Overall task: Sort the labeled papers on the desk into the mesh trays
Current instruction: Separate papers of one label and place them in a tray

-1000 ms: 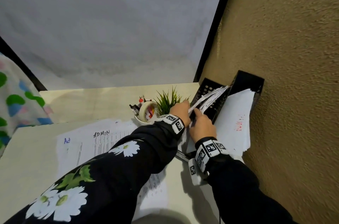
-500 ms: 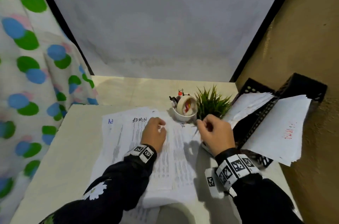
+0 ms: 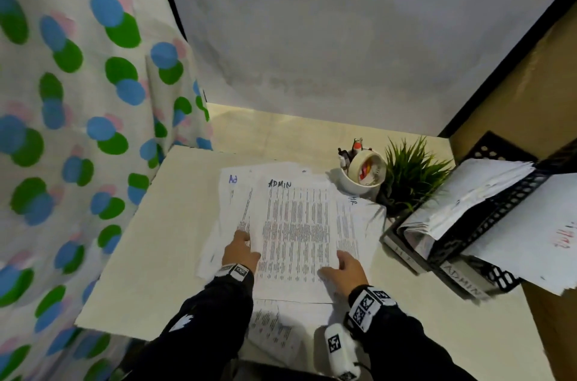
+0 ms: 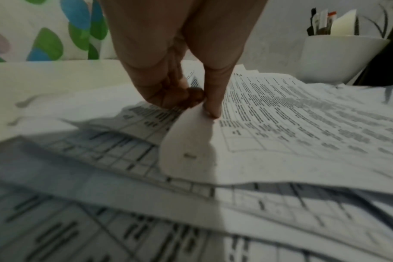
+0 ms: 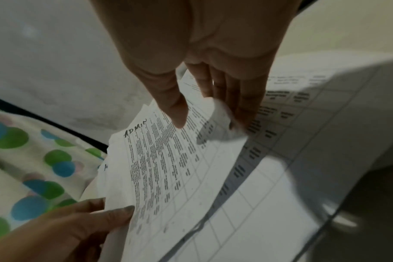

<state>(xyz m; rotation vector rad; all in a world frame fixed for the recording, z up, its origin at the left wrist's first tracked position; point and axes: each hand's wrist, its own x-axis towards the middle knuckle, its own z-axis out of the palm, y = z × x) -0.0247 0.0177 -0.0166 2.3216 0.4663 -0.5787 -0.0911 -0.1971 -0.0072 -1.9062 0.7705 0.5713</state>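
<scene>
a person's left hand [image 3: 241, 251] pinches the left edge of the top sheet marked "admin" [image 3: 296, 240], the thumb [image 4: 210, 95] on the printed face and curled fingers [image 4: 168, 95] beneath, so the edge curls up off the pile in the left wrist view. the right hand [image 3: 345, 271] takes the same sheet at its right edge, thumb [image 5: 175, 109] above and fingers [image 5: 242, 106] slipped under the lifted corner. both wrists carry bands with black-and-white markers above dark sleeves. the sheet lies on a loose pile of printed papers [image 3: 274, 327] spread over the middle of the pale desk [image 3: 162, 255]; a sheet with blue lettering [image 3: 232, 190] peeks out at the left, and one marked "hr" [image 3: 359, 212] at the right. just beyond the pile stand a white cup [image 3: 352, 185] holding pens and a roll of tape, and beside it a small green plant [image 3: 412, 174]. to the right, black mesh trays [image 3: 499, 212] are stacked at the desk's edge, each with white papers spilling over its front; a label reading "admin" [image 3: 462, 280] is fixed to a lower tray, and the sheet in the right-hand tray [image 3: 530, 243] bears red writing too blurred to read. a curtain with blue, green and pink dots [image 3: 78, 131] hangs at the left, a white backdrop [image 3: 343, 37] behind the desk.
</scene>
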